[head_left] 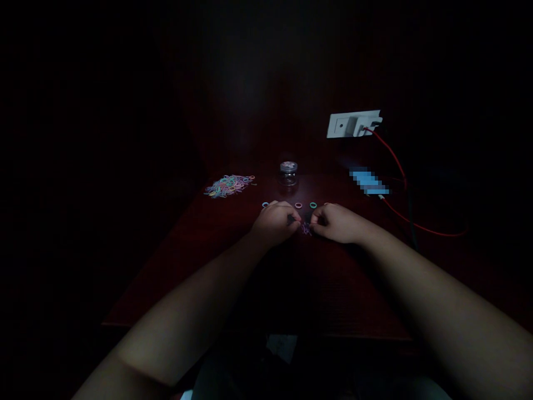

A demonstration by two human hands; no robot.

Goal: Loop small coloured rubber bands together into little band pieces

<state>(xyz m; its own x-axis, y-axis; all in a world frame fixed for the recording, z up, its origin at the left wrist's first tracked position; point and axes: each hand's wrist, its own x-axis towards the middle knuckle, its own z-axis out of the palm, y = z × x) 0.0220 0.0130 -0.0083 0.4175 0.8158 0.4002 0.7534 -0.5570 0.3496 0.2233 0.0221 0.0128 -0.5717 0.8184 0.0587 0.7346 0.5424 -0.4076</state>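
Observation:
Between my two hands lies a small tangled bunch of purple elastic bands (306,229) on the dark red table. My left hand (277,222) is closed in a pinch at the bunch's left edge. From the other side, my right hand (333,223) pinches at its right edge. Dim light hides exactly which strands the fingertips hold. Just beyond my fingers are a pink band ring (298,205) and a green band ring (313,205). A light blue ring (265,205) is partly covered by my left hand.
A heap of mixed pastel elastic bands (229,186) is at the table's back left. Behind my hands stands a clear lidded jar (288,174). To the right, a phone with a blurred screen (368,181) connects by a red cable (400,214) to a wall socket (342,125).

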